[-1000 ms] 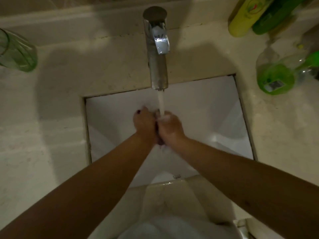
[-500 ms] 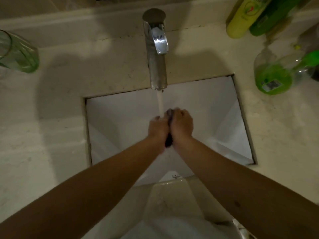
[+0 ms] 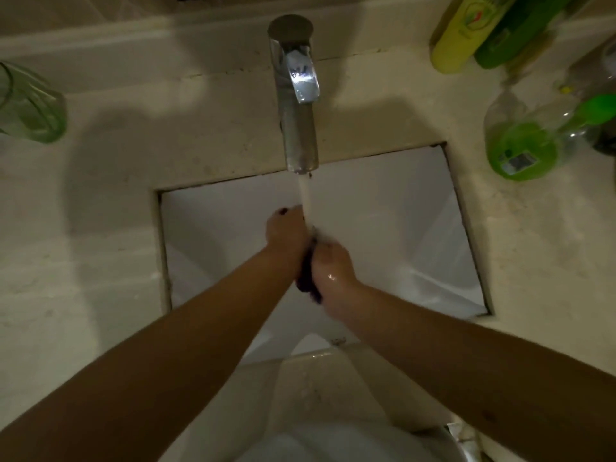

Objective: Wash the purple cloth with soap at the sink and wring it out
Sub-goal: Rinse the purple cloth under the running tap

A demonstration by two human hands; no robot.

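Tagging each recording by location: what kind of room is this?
Probably a bathroom or washroom: a white sink set into a pale stone counter, a chrome tap running, a green glass cup and green soap bottles beside it.

I see the sink set into the counter, the tap behind it. Both hands, left hand and right hand, meet over the basin with the cloth between them; bottles stand right, a glass left
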